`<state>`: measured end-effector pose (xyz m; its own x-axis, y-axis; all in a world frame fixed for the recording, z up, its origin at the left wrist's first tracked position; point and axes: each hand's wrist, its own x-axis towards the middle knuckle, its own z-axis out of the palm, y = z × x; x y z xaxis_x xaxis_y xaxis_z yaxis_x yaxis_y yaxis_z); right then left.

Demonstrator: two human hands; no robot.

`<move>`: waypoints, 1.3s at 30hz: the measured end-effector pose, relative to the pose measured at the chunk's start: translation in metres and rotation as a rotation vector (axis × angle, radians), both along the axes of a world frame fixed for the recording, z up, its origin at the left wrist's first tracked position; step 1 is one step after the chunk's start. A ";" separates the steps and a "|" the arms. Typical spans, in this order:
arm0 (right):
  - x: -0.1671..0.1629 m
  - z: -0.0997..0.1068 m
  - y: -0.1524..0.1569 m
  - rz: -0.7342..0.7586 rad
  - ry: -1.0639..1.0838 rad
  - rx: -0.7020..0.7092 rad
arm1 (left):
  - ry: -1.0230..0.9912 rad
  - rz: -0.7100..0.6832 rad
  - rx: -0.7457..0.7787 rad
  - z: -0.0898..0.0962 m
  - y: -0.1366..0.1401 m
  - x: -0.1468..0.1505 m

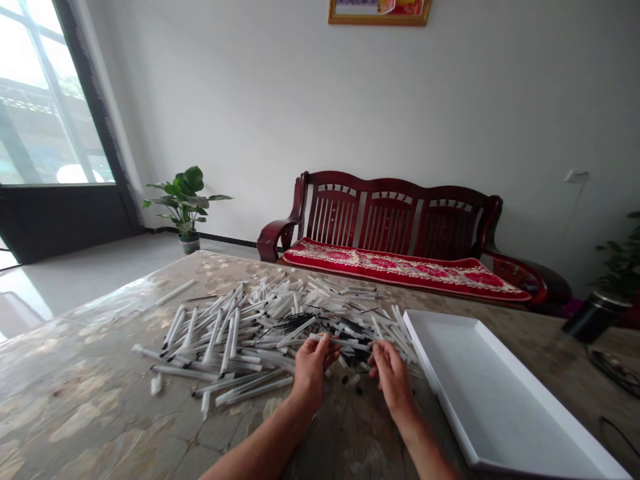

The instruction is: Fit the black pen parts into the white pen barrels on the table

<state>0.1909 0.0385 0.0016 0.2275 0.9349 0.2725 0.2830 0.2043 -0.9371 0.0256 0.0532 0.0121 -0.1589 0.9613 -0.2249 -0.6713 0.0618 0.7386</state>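
Note:
My left hand (311,368) is closed in a pinch on a slim, whitish pen tube (350,344), which lies almost level over the pile. At the tube's right end, the fingers of my right hand (394,375) are pressed together; a small dark bit shows there, too small to name. Around and beyond both hands spreads a loose heap of whitish pen tubes (235,330), some with dark ends. Thin black sticks like pen refills (295,323) lie in the middle of it. Small black pieces (345,379) rest on the table between my wrists.
A shallow white tray (505,393) stands right of my right hand on the patterned table (125,427). Behind the table is a dark red wooden bench (390,220) with a red cloth. A black cylinder (595,317) and dark cables (617,373) sit far right.

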 end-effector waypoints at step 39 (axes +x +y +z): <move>0.018 0.000 0.011 -0.069 -0.169 0.059 | -0.017 0.022 0.003 0.002 0.002 -0.003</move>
